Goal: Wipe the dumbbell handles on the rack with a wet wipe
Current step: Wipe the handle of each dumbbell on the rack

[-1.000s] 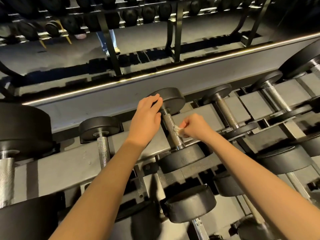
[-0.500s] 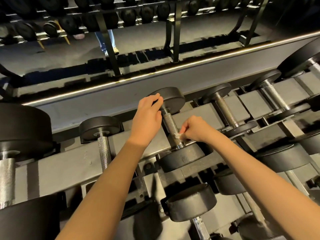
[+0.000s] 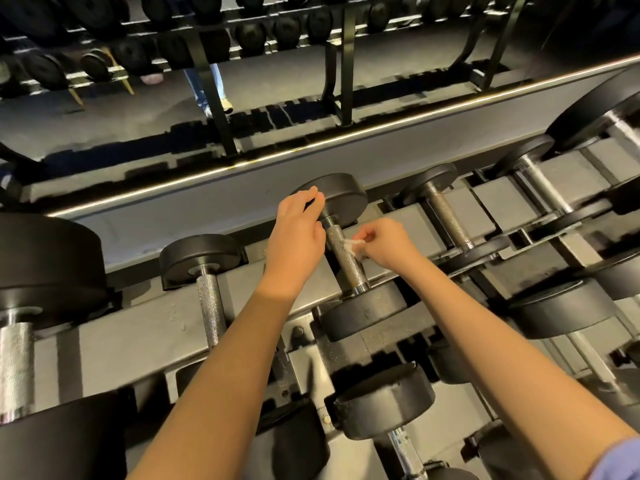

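My right hand (image 3: 384,245) pinches the wet wipe (image 3: 351,245) against the right side of the handle (image 3: 346,263), about midway along. The handle runs from the far head (image 3: 341,197) down toward me on the rack (image 3: 145,341). My left hand (image 3: 298,240) rests on that head, fingers (image 3: 309,195) together, nearly straight. I judge the next stroke should follow that axis toward me.

Grey rack (image 3: 138,344) bearing black dumbbells (image 3: 346,261)
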{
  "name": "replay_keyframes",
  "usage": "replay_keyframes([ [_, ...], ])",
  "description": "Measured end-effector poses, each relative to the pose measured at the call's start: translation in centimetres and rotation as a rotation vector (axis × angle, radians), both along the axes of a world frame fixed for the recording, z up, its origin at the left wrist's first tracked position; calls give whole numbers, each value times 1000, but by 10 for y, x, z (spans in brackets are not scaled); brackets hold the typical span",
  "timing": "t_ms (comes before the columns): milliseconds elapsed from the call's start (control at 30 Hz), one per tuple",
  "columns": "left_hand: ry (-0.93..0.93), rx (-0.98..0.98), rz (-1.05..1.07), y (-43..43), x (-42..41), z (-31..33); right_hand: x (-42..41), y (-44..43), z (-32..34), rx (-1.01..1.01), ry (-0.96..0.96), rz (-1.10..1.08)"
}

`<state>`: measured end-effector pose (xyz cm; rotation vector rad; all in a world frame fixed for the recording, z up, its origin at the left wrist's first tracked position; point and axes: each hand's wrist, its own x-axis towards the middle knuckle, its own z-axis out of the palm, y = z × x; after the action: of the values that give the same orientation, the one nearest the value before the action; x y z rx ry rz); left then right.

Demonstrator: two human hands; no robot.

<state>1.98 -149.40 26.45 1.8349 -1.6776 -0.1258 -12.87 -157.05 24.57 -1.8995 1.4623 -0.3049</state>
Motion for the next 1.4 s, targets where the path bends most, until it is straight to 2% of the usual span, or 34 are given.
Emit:
replay_keyframes([
  [100,9,21,18,0,-3,1,-18,7,1,89,101,97],
  [200,-30,77,64,0,-15,1,-32,12,2,91,101,133],
  [300,8,71,84,8,-38,-4,-47,18,3,-20,-22,-2],
  [433,113,109,-59,16,-91,-14,-84,29,6,-139,-277,-230],
  [667,-356,163,-115,1,-129,-20,-151,23,1,-205,-368,-400],
  [833,-492,285,-242,-15,-149,-24,-178,8,-3,-281,-399,-430],
  [1000,-452,337,-207,-19,-148,-22,-190,-24,-6,-339,-344,-347],
  [1133,-468,252,-131,-15,-151,-21,-185,-58,-15,-402,-193,-236],
  [1200,-438,245,-119,-14,-151,-20,-181,-72,-26,-339,-53,-155],
  [1267,-413,250,-107,-12,-152,-19,-179,-78,-31,-248,9,-120],
  [1400,-391,318,-76,-12,-156,-12,-178,-89,-29,-210,114,-38],
])
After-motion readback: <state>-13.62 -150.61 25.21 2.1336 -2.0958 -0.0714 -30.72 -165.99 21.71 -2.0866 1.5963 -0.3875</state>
